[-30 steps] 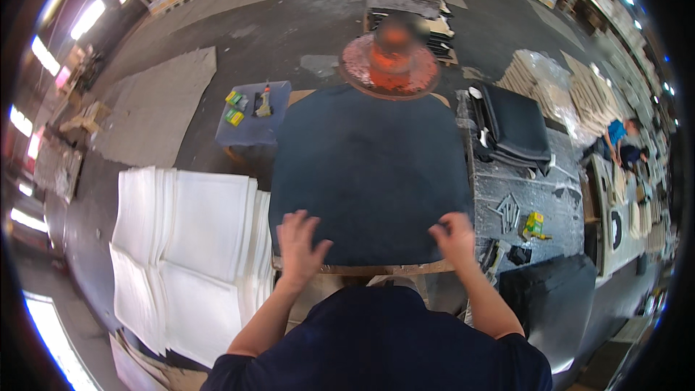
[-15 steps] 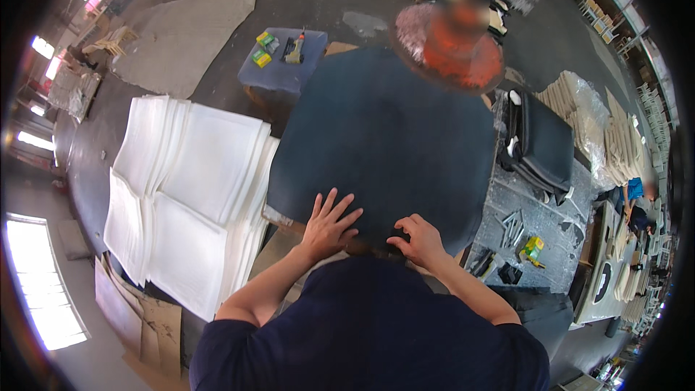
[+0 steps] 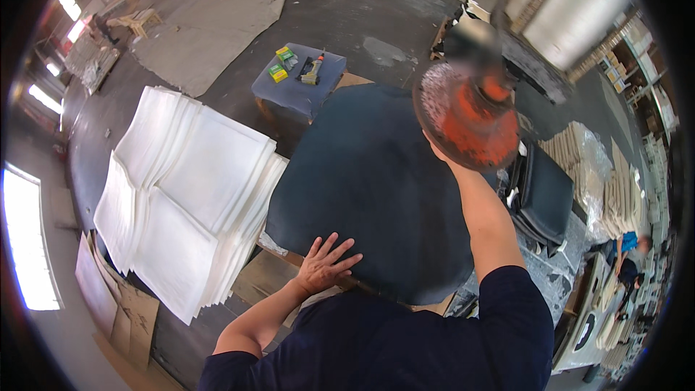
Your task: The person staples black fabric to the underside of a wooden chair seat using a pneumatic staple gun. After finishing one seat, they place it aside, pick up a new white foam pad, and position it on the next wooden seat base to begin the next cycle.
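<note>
A large dark, leather-like panel [image 3: 369, 181] with rounded corners lies in front of me over a support. My left hand [image 3: 328, 264] rests on its near left edge, fingers spread and palm down. Stretched out to the far right side of the panel is my right arm. A worn red, round-flanged piece [image 3: 470, 119] stands in front of my right hand [image 3: 436, 149] and hides its fingers, so I cannot tell whether they grip anything. The top of that red piece is blurred.
Stacked white sheets [image 3: 210, 166] stand at the left. Beyond them a small blue-topped stand [image 3: 279, 87] bears a nail gun [image 3: 313, 70] and small yellow-green boxes [image 3: 279, 72]. Dark padded pieces [image 3: 546, 192] are piled on the right. A person [image 3: 628, 261] works at the far right.
My right hand has left the panel's near edge and reached forward to its far right side, behind the red piece. My left hand stays on the near edge. The whole view has shifted.
</note>
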A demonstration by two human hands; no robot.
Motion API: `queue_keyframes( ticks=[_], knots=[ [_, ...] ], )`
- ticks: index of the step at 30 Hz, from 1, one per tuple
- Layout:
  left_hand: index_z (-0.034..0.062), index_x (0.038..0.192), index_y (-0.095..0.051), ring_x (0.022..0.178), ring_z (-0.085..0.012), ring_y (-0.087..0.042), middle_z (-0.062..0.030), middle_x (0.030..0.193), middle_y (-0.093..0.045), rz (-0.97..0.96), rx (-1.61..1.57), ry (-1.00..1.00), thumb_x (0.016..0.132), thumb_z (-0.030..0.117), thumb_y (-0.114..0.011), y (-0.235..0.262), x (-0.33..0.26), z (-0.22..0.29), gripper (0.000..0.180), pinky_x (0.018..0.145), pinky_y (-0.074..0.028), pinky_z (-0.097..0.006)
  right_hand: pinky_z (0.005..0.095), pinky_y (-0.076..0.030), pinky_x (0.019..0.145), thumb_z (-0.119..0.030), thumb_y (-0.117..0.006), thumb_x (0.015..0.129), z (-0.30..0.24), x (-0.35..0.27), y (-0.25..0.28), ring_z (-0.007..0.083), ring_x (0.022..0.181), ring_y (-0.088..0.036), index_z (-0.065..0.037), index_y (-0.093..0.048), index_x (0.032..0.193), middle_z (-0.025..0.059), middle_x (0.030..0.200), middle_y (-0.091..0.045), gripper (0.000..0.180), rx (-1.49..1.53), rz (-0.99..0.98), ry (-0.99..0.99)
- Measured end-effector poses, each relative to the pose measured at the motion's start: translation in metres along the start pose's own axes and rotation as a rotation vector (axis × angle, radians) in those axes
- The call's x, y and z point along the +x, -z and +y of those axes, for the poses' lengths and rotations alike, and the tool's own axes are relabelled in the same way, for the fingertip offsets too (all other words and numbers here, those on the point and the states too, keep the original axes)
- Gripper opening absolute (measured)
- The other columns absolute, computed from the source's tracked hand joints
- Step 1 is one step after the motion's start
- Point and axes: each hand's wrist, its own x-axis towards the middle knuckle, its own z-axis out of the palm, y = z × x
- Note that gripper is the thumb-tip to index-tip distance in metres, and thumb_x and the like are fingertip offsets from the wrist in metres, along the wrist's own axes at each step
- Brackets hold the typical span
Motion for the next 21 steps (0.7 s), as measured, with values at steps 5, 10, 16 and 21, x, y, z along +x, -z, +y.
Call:
queue_keyframes(
  ticks=[5, 10, 16, 21],
  knots=[
    [0.0516, 0.159, -0.056, 0.171, -0.0304, -0.023, 0.0057, 0.181, -0.037, 0.067, 0.083, -0.006, 0.095, 0.053, -0.079, -0.005, -0.003, 0.001, 0.068, 0.136, -0.012, -0.061, 0.0558, -0.033, 0.131, -0.052, -0.064, 0.109, -0.004, 0.007, -0.031, 0.0429, 0.162, -0.036, -0.025, -0.042, 0.171, 0.0162, 0.178, -0.038, 0.071, -0.029, 0.050, -0.061],
    [0.0519, 0.161, -0.054, 0.171, -0.0307, -0.023, 0.0050, 0.182, -0.036, 0.101, 0.060, -0.033, 0.098, 0.055, -0.075, -0.015, -0.006, -0.002, 0.066, 0.137, -0.011, -0.059, 0.0545, -0.031, 0.134, -0.055, -0.061, 0.110, -0.015, 0.018, 0.001, 0.0429, 0.166, -0.031, -0.030, -0.029, 0.178, 0.0148, 0.184, -0.028, 0.079, 0.000, -0.119, -0.104],
    [0.0439, 0.165, -0.052, 0.172, -0.0326, -0.020, 0.0013, 0.183, -0.034, 0.142, -0.025, -0.065, 0.103, 0.051, -0.072, -0.007, -0.011, -0.008, 0.066, 0.138, -0.011, -0.059, 0.0558, -0.042, 0.124, -0.033, -0.078, 0.102, -0.082, -0.053, 0.006, 0.0441, 0.155, -0.046, -0.012, -0.048, 0.166, 0.0211, 0.167, -0.049, 0.074, 0.018, 0.173, 0.186],
    [0.0371, 0.164, -0.055, 0.173, -0.0368, -0.017, -0.0042, 0.184, -0.031, 0.145, -0.149, -0.052, 0.103, 0.046, -0.073, -0.009, -0.019, -0.006, 0.064, 0.139, -0.012, -0.061, 0.0394, -0.054, 0.063, -0.011, -0.089, 0.088, -0.172, -0.191, -0.007, 0.0254, 0.070, -0.068, -0.004, -0.071, 0.096, 0.0111, 0.091, -0.069, 0.020, 0.608, -0.213, 0.434]
  ],
)
